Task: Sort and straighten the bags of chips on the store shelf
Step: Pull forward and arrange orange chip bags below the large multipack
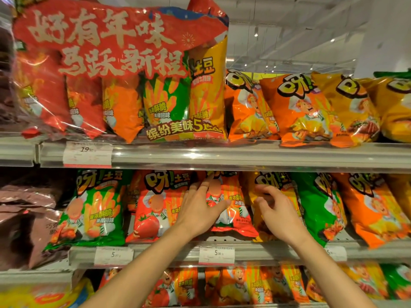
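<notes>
A shopworker's left hand point(201, 207) lies flat on a red bag point(231, 210) while the right hand point(274, 207), fingers loosely curled, nears the yellow bag point(264, 185) beside it; gentle, even pressure should square both upright.

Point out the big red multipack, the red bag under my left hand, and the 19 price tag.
Big red multipack point(120, 70), head view, front banner.
Red chip bag point(231, 210), head view, front face.
White price tag point(87, 154), head view, centre.

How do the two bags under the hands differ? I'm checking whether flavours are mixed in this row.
The red bag under the left hand is red with a tomato-red base; the yellow bag at the right hand is yellow. The left hand lies flat on the red bag; the right hand's fingers curl at the yellow bag. Both show the same logo.
</notes>
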`<state>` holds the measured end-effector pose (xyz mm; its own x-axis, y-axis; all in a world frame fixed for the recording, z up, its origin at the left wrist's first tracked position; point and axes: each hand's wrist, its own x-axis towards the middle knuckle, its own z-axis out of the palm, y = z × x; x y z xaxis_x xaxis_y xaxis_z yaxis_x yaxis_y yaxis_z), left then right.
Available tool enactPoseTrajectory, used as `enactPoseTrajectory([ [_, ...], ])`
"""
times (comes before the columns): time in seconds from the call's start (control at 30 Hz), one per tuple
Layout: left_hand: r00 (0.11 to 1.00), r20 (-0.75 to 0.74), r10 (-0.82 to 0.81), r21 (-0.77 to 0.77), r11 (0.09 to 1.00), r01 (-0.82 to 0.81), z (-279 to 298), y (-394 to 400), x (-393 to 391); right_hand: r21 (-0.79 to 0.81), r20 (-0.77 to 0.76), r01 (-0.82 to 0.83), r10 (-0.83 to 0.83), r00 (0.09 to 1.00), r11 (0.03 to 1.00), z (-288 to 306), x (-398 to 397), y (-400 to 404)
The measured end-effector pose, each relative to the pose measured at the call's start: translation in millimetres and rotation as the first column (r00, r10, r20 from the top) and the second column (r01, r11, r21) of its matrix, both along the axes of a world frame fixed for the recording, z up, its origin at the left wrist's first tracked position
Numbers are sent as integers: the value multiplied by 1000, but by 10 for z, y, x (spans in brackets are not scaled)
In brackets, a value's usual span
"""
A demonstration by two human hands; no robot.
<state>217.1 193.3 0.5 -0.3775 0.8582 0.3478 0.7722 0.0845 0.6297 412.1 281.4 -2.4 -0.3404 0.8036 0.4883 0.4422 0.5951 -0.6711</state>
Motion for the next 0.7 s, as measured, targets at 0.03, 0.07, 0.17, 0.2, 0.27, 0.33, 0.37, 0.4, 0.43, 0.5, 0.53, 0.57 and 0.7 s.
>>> enactPoseTrajectory([
  [0.03, 1000, 24, -9, 16, 1000, 9, 16, -23, -2, -20, -15, 0, 0, 1000, 1000, 1, 10, 7],
  [0.07, 999, 44, -17, 29, 999, 16, 27, -51, -5, -39, -32, 1, -2, 999, 999, 5, 17, 15],
  [0.17, 995, 88, -38, 46, 998, 34, 54, -155, -47, -85, -85, 2, -9, 996, 996, 42, 9, 11],
  [0.2, 995, 88, -46, 64, 997, 40, 64, -199, -65, -98, -100, 5, -14, 995, 995, 55, 5, 12],
  [0.27, 994, 83, -68, 100, 993, 60, 82, -317, -110, -116, -111, 11, -24, 994, 993, 71, -5, 0],
  [0.33, 991, 79, -104, 125, 988, 93, 99, -458, -169, -115, -97, 25, -37, 995, 993, 84, -20, -26],
  [0.37, 989, 78, -123, 136, 984, 112, 103, -529, -210, -110, -86, 34, -44, 995, 993, 89, -35, -38],
  [0.4, 988, 68, -142, 149, 980, 130, 108, -607, -254, -107, -69, 47, -54, 996, 993, 93, -55, -49],
  [0.43, 986, 56, -155, 158, 977, 144, 109, -684, -305, -100, -48, 61, -66, 997, 993, 96, -84, -66],
  [0.5, 986, 24, -162, 167, 974, 156, 120, -860, -407, -58, 4, 97, -97, 995, 994, 85, -166, -114],
  [0.53, 987, -3, -163, 171, 972, 161, 126, -956, -463, -19, 34, 116, -115, 993, 993, 83, -220, -160],
  [0.57, 986, -36, -163, 174, 971, 166, 127, -1054, -523, 32, 69, 128, -130, 989, 991, 84, -283, -218],
  [0.7, 981, -128, -148, 168, 971, 168, 114, -1472, -832, 223, 243, 66, -121, 963, 973, 67, -624, -528],
])
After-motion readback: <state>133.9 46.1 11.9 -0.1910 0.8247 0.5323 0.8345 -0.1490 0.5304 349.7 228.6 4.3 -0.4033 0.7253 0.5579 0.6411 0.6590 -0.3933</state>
